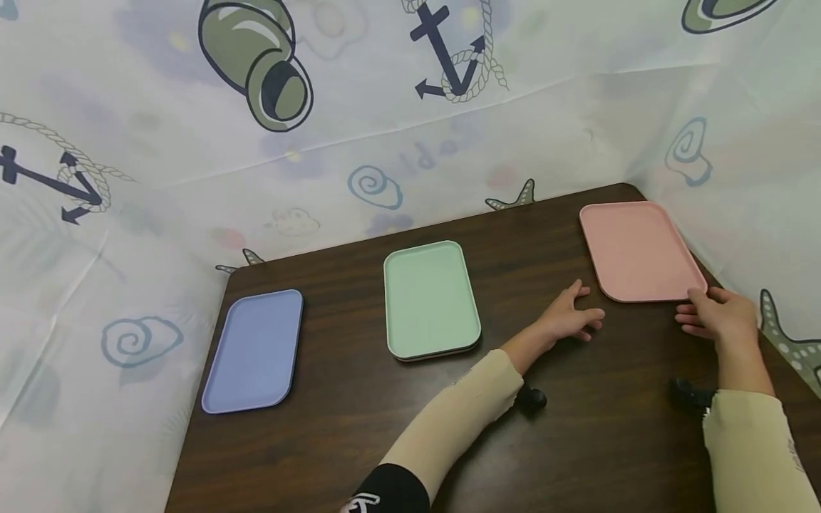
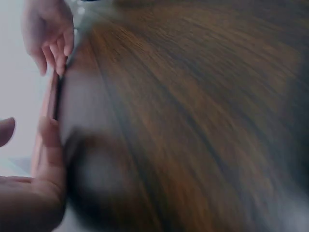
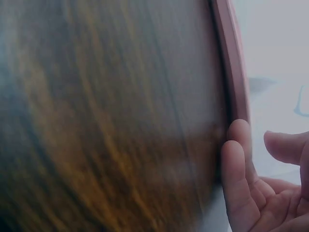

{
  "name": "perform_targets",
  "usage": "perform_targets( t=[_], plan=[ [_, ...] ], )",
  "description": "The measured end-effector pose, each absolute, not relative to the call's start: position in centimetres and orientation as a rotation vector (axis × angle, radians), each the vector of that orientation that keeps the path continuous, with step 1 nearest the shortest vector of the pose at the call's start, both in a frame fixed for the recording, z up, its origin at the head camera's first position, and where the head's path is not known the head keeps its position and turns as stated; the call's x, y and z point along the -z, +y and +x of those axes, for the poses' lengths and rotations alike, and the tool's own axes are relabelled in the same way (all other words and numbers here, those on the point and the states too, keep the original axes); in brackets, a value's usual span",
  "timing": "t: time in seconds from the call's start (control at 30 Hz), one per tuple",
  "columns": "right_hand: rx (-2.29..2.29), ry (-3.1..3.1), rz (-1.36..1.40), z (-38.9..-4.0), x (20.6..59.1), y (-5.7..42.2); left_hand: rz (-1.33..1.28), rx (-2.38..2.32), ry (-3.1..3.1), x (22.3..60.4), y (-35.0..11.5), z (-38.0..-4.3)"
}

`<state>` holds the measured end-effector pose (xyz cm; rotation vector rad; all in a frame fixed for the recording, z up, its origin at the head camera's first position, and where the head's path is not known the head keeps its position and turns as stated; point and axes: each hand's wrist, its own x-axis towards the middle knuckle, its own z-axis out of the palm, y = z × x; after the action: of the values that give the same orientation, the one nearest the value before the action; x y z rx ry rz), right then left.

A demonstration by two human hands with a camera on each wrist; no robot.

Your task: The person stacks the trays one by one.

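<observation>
A pink tray (image 1: 644, 249) lies at the far right corner of the dark wooden table. At its near right corner is my right hand (image 1: 721, 313), thumb overlapping the rim in the head view. In the right wrist view, fingertips (image 3: 236, 145) lie along the tray's side (image 3: 234, 63), and the thumb (image 3: 285, 147) stands apart from them. My left hand (image 1: 567, 313) hovers near the tray's near left corner, fingers spread and nothing held. The left wrist view shows a left finger (image 2: 50, 140) overlapping the pink edge, with the right hand (image 2: 53, 36) beyond.
A green tray (image 1: 431, 299), with another edge showing beneath it, lies mid-table. Toward the left edge is a blue tray (image 1: 253, 353). The table (image 1: 346, 399) meets a printed cloth (image 1: 385, 128) along the back and sides. Black wrist devices (image 1: 531, 400) hang under both sleeves.
</observation>
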<state>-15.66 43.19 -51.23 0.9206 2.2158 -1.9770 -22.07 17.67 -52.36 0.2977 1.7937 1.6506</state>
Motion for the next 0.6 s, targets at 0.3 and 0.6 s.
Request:
perform_targets(
  t=[0.3,0.6],
  plan=[
    [2.035,2.117,0.943,-16.2,51.0,43.3,0.349,-1.692,1.632,53.5,18.2,-23.4],
    [2.005,2.131,0.888,-15.6,50.7,43.1,0.290,-1.783,1.561,53.8,17.9,-23.2]
  ],
)
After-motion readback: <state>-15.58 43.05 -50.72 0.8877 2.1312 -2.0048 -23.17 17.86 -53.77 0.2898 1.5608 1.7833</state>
